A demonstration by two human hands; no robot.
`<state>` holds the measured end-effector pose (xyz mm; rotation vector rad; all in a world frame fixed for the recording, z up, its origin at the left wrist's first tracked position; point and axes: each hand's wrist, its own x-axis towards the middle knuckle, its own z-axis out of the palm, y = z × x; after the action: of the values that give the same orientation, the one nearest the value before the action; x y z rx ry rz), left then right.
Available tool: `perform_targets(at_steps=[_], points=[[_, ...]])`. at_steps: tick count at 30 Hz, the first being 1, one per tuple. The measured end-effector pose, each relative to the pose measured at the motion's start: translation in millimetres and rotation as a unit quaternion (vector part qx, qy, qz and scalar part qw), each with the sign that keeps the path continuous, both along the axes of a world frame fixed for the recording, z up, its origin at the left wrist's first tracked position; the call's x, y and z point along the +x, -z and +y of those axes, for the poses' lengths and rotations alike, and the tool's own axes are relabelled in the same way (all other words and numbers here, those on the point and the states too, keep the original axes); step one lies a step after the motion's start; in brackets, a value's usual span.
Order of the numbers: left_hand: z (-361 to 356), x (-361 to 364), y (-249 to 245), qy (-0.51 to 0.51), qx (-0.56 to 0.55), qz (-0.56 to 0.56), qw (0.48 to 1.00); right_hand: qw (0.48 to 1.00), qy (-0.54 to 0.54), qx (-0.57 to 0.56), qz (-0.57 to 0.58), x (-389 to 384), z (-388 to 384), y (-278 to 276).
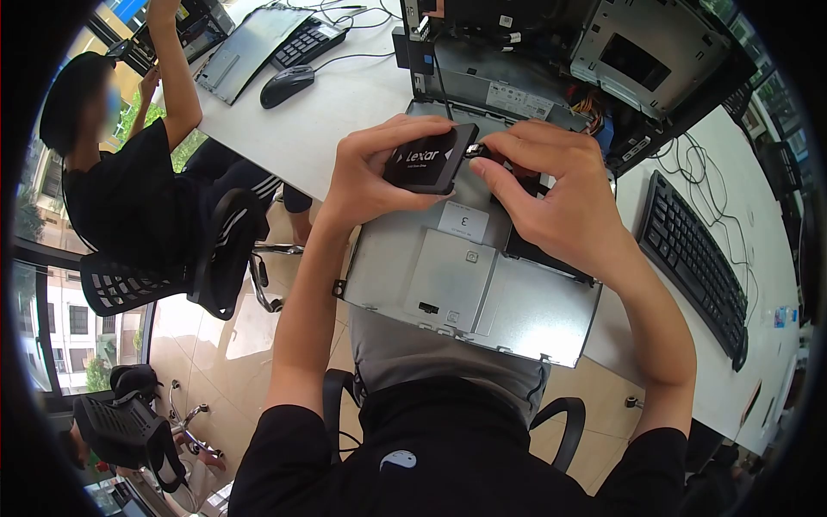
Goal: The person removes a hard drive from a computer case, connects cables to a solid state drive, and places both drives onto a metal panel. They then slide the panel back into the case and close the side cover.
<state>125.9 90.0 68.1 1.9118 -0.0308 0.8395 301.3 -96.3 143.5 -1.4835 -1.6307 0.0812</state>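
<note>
My left hand [363, 177] grips a black Lexar solid state drive [420, 165], thumb along its lower side and fingers over the top. Close to the drive's right edge, my right hand [560, 185] pinches a small black cable connector [475, 151] with a silvery end. The connector faces the drive's edge. Both hands are above a metal panel [388, 267] with a white label marked 3. Behind them stands an opened computer case [469, 84], its inside showing cables and a metal drive bracket. Part of the cable is hidden behind my right fingers.
A black keyboard [698, 258] and loose cables lie to the right. On the table at upper left are a mouse [288, 86], another keyboard [308, 41] and a metal panel [245, 53]. A person [129, 181] sits on the left by the windows.
</note>
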Motion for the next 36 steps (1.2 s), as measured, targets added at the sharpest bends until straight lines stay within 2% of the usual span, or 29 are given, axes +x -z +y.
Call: perform_targets(at_steps=[1,4,10,16,22,25,29,31,34,36], points=[[-0.5,0.0,-0.3,-0.002,-0.004,0.002,1.000,1.000,0.003,0.000,0.009,-0.4,0.0,0.8],[-0.3,0.2,0.7,-0.001,0.002,0.007,1.000,0.998,0.005,0.031,-0.061,2.2,2.0,3.8],[-1.7,3.0,3.8,-0.021,-0.012,-0.014,1.000,0.995,0.002,0.068,-0.076,2.0,4.7,8.7],[3.0,0.4,4.0,0.003,0.025,-0.004,1.000,0.986,0.020,0.085,-0.139,2.0,6.4,15.9],[-8.1,3.9,3.1,-0.037,-0.063,-0.053,0.996,0.990,0.011,0.121,-0.067,2.6,9.3,4.4],[-6.0,2.3,4.5,-0.036,-0.057,-0.061,0.996,0.988,-0.033,0.119,-0.090,9.7,9.8,4.4],[-3.2,2.1,4.3,-0.030,-0.041,-0.044,0.998,0.990,-0.056,0.083,-0.097,16.3,8.0,4.6],[-8.2,1.3,1.2,-0.040,-0.071,-0.042,0.996,0.991,-0.052,0.067,-0.106,20.8,3.3,-9.7],[-6.1,1.9,3.9,-0.049,-0.102,-0.067,0.991,0.995,0.003,0.036,-0.096,35.4,-5.5,-30.1],[-4.5,2.2,7.1,-0.052,-0.112,-0.086,0.989,0.991,0.055,-0.078,-0.093,46.5,-17.4,-43.5]])
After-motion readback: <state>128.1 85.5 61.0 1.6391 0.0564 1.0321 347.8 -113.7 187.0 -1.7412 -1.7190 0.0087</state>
